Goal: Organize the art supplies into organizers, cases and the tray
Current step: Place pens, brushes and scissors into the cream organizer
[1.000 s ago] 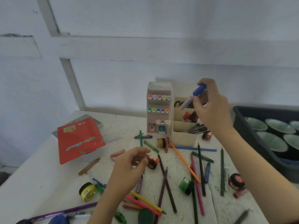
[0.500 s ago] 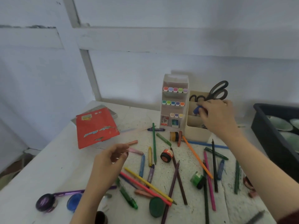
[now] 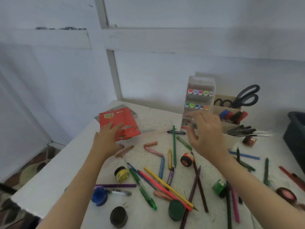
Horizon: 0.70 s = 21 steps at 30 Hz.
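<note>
Red case point(image 3: 118, 123) sits at the far left corner of the table point(image 3: 66, 171) with the left hand point(image 3: 107, 139) reaching flat over it, gripping nothing, so a shove instead of a grab could slide it off the edge. Loose crayons point(image 3: 153, 152) beside it roll easily, and the right hand point(image 3: 208, 134), blurry but seemingly empty and slack, could clip the marker organizer point(image 3: 200, 90)

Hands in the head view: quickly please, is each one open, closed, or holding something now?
Left hand: open, fingers straight, fingertips over the red packet.
Right hand: open, fingers loosely curled, nothing visibly held; it is blurred.
</note>
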Available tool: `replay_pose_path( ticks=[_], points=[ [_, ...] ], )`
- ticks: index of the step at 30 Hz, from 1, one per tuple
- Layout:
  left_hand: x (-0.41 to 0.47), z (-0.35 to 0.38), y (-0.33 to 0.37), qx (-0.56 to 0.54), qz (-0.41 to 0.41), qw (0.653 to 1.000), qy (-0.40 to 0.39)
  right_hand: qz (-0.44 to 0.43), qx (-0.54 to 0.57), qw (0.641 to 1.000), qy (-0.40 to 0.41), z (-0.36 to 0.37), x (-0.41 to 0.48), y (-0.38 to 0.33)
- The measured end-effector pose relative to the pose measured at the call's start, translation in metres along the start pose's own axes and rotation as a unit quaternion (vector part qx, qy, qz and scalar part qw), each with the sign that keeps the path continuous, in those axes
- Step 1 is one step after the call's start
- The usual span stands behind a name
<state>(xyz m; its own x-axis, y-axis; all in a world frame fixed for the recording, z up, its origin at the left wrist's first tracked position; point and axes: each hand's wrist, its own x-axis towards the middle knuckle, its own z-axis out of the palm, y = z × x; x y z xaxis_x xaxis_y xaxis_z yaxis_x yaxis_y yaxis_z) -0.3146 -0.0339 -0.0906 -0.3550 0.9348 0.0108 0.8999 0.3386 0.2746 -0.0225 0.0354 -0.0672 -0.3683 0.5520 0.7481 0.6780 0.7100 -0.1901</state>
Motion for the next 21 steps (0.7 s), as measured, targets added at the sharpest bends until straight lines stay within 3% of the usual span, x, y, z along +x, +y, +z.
replay_pose_path(
  ticks=[2,6,8,12,16,21],
  points=[
    [0.004,0.001,-0.005,-0.036,0.007,0.999,0.015,-0.008,0.012,0.998,-0.056,0.021,0.002,-0.010],
    [0.000,-0.006,-0.014,-0.156,0.029,0.971,0.180,-0.018,0.022,0.985,-0.170,0.057,0.009,-0.019],
    [0.002,-0.012,-0.018,-0.207,0.026,0.952,0.222,-0.019,0.020,0.974,-0.225,0.072,0.014,-0.024],
    [0.008,-0.022,-0.020,-0.243,0.014,0.935,0.259,-0.029,0.000,0.954,-0.297,0.095,0.023,-0.031],
    [0.016,-0.025,-0.025,-0.264,-0.005,0.923,0.281,-0.017,-0.006,0.959,-0.283,0.107,0.024,-0.032],
    [0.020,-0.023,-0.030,-0.273,0.002,0.922,0.274,-0.036,0.085,0.947,-0.309,0.102,0.018,-0.031]
  ],
)
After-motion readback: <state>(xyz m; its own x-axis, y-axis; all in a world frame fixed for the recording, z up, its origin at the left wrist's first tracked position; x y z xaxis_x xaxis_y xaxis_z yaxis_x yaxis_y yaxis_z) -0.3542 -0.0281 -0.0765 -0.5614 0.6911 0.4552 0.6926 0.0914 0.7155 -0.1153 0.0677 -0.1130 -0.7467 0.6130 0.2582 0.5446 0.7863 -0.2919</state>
